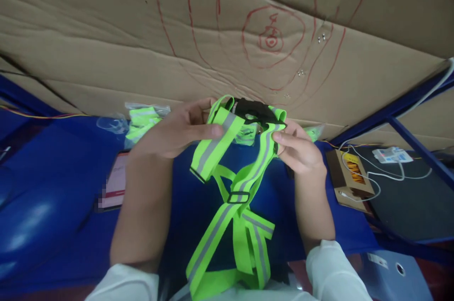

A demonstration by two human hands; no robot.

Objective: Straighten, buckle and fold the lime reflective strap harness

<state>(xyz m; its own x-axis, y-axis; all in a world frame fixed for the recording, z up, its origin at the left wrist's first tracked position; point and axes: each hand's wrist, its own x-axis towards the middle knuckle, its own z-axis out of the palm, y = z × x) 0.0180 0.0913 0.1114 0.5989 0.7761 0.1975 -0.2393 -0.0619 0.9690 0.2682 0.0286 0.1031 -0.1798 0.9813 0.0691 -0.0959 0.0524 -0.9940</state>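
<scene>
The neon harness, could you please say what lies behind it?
Clear bags of neon straps on the blue table, then red-marked cardboard. The harness, left hand and right hand cover the table behind them.

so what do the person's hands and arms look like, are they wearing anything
The left hand and the right hand are bare: no gloves, rings or watch show. The forearms are uncovered too. A white left sleeve and right sleeve begin only near the bottom of the view.

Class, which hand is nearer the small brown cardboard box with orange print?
Right. The right hand sits just left of the brown cardboard box; the left hand lies farther left, beyond the neon-green reflective strap harness.
</scene>
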